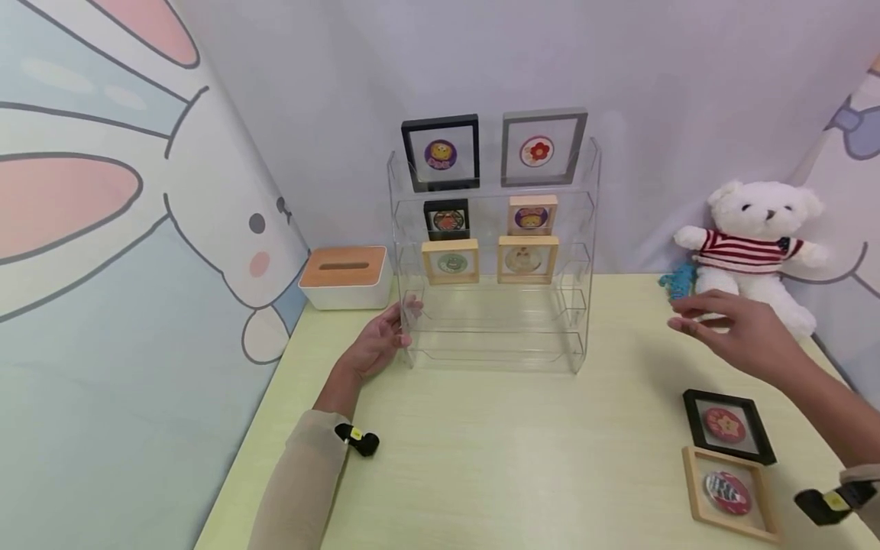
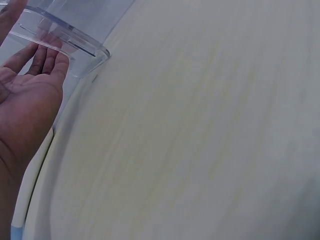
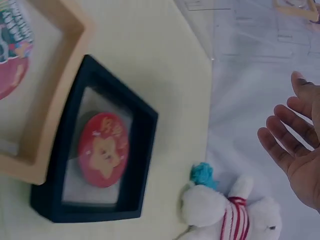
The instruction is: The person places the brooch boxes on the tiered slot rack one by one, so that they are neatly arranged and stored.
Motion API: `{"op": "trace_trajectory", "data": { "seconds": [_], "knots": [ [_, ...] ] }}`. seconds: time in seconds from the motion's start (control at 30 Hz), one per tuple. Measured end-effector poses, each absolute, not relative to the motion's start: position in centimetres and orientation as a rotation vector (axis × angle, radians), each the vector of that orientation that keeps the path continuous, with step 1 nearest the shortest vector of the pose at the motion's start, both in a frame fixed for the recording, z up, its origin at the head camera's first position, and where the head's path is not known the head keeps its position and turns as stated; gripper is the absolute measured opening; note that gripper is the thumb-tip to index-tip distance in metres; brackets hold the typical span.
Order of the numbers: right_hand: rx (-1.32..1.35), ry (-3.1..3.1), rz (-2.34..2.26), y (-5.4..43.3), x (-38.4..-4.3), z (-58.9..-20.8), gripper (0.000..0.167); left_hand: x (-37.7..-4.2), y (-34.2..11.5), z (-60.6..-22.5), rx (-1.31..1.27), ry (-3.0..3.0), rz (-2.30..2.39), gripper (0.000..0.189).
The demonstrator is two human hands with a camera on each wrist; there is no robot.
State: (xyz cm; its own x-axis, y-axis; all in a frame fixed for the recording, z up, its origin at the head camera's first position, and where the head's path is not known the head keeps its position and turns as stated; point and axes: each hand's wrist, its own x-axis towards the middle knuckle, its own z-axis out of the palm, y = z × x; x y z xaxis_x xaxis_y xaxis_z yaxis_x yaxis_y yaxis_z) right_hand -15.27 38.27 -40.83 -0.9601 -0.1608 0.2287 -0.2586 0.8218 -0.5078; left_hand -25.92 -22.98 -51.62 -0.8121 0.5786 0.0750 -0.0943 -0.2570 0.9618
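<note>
A clear tiered display rack (image 1: 495, 321) stands on the table with several framed badges on its upper tiers. My left hand (image 1: 376, 340) holds its left side low down, with the thumb toward the front and the fingers (image 2: 50, 60) reaching behind the clear edge. My right hand (image 1: 739, 332) is raised over the right of the table, in front of the white teddy bear (image 1: 752, 237), with nothing in it. Nearest below that hand lie a black frame (image 1: 730, 426) with a red star badge and a light wooden frame (image 1: 732, 493) with a red badge.
A white tissue box (image 1: 347, 294) with a wooden lid stands left of the rack, close to it. A small blue toy (image 1: 679, 283) sits beside the bear. Behind the table hangs a pale curtain (image 1: 330, 137), with a rabbit-print cloth (image 1: 137, 367) at the left.
</note>
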Motion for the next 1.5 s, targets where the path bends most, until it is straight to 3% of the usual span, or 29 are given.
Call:
{"op": "trace_trajectory", "data": {
  "seconds": [0.33,0.67,1.0,1.33,1.5],
  "knots": [
    [0.239,-2.953,0.823,43.1,-12.6,-46.0,0.033,-26.1,-22.7,-51.9,0.626,1.549,2.105,0.086],
    [0.106,-3.189,0.776,47.2,-10.7,-48.2,0.039,-26.2,-22.8,-51.9,0.627,1.541,2.115,0.088],
    [0.069,-3.228,0.824,47.9,-9.9,-49.6,0.038,-26.1,-22.9,-52.0,0.615,1.577,2.102,0.086],
    [0.065,-3.169,0.85,48.4,-9.4,-50.4,0.026,-26.0,-22.9,-51.7,0.608,1.588,2.104,0.09],
    [0.062,-3.19,0.856,48.4,-9.7,-50.4,0.029,-25.9,-22.9,-51.5,0.584,1.591,2.109,0.091]
  ]
}}
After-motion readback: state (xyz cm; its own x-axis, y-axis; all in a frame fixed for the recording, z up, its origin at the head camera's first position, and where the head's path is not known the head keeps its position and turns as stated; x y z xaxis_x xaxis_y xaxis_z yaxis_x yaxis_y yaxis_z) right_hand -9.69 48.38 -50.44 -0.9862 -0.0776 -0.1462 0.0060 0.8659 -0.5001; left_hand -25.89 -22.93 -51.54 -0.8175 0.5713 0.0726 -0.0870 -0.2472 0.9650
